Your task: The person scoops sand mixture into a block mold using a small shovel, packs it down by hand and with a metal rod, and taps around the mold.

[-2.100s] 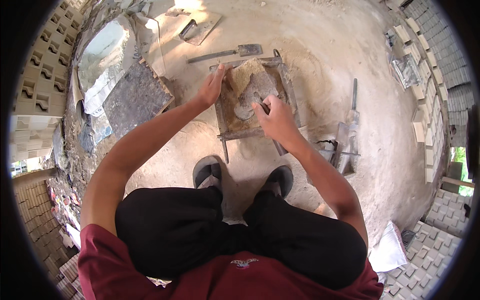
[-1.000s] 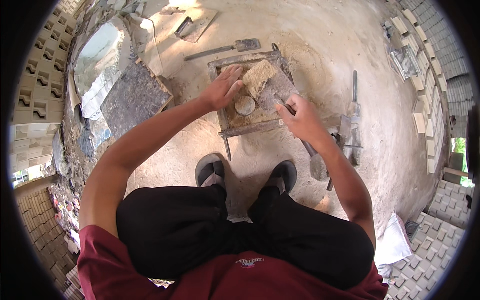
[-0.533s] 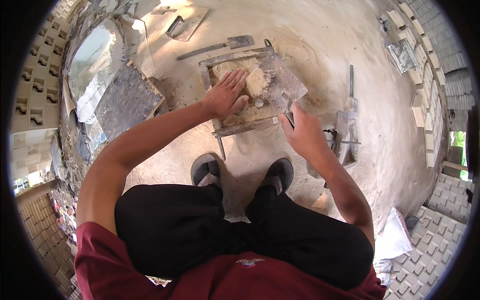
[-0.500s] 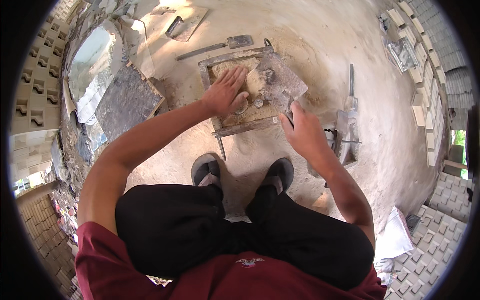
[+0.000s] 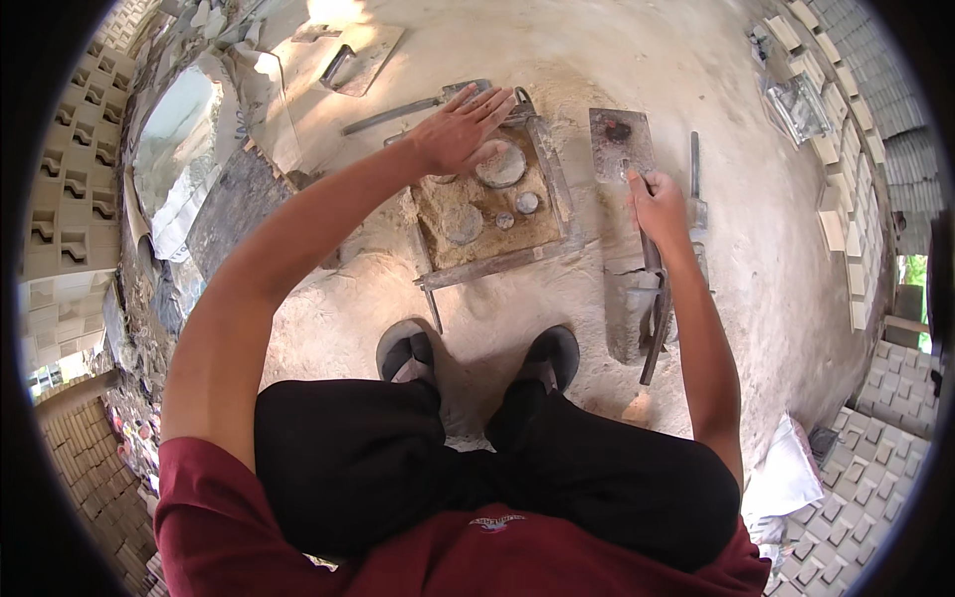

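the left hand (image 5: 453, 129) lies flat and open on the far rim of the square mould frame (image 5: 487, 204); the right hand (image 5: 657, 204) grips a trowel (image 5: 622, 144) just right of it.

Left hand (image 5: 456, 127) covers far left corner of mould frame (image 5: 550, 184). Right hand (image 5: 657, 204) hides whatever its fingers grip; grip itself unreadable. Stacked blocks (image 5: 60, 189) cut off at left rim, blurred.

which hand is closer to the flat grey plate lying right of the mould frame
Right. The right hand touches the plate's near edge; the left hand is over the mould frame.
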Tool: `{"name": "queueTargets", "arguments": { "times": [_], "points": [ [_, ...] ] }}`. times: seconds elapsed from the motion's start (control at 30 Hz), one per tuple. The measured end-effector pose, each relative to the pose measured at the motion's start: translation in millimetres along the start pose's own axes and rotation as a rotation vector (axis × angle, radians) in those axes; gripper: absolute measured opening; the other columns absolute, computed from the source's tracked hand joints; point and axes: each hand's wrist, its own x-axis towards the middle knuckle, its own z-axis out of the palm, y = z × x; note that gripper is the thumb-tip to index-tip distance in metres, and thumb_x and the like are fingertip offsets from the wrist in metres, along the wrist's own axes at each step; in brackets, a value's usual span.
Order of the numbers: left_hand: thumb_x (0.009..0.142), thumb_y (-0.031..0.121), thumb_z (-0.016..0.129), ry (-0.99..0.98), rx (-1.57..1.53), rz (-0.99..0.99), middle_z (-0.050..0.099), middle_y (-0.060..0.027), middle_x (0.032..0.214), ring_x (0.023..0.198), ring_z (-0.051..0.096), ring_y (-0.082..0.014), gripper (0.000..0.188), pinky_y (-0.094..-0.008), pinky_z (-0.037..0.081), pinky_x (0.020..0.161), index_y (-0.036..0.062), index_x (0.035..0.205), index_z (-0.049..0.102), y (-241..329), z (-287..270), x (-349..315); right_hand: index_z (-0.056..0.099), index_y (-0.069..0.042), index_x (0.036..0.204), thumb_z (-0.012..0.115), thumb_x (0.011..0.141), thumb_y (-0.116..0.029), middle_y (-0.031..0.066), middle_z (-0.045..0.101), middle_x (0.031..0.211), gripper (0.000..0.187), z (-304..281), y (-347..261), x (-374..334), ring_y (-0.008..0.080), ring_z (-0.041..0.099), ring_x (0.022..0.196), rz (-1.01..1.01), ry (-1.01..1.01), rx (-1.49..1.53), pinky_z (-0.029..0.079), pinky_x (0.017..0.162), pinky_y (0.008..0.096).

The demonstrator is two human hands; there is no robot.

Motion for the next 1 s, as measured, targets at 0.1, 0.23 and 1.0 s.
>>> {"name": "queueTargets", "arguments": {
  "times": [0.1, 0.23, 1.0],
  "points": [
    [0.099, 0.053, 0.018, -0.023, -0.187, -0.058, 0.013, -0.0194, 0.155, 0.146, 0.008, -0.0274, 0.074, -0.0423, 0.002, 0.119, -0.0012, 0.149, 0.011, 23, 14, 9, 0.060, 0.000, 0.083, 0.062, 0.091, -0.031, 0.0044, 0.060, 0.062, 0.032, 15, 22, 23, 0.0095, 0.054, 0.051, 0.043, 0.000, 0.077, 0.043, 0.049, 0.0258],
    [0.099, 0.054, 0.021, -0.086, -0.157, -0.072, 0.012, -0.0155, 0.157, 0.146, 0.006, -0.0261, 0.073, -0.0418, 0.000, 0.119, 0.0006, 0.149, 0.016, 47, 12, 7, 0.062, 0.000, 0.088, 0.061, 0.091, -0.024, 0.0056, 0.063, 0.070, 0.025, 42, 50, 49, 0.0108, 0.058, 0.057, 0.142, 0.116, 0.361, 0.046, 0.053, 0.0262],
    [0.090, 0.026, 0.056, -0.576, -0.010, -0.484, 0.056, -0.0124, 0.117, 0.119, 0.049, -0.0282, 0.033, -0.0517, 0.033, 0.104, 0.0055, 0.115, 0.054, -152, 61, -70, 0.042, 0.008, 0.126, 0.058, 0.085, -0.013, 0.0261, 0.042, 0.130, 0.049, 80, -99, 129, 0.0416, 0.049, 0.117, -1.070, -0.230, -0.663, 0.042, 0.099, 0.0454]
  ]
}}
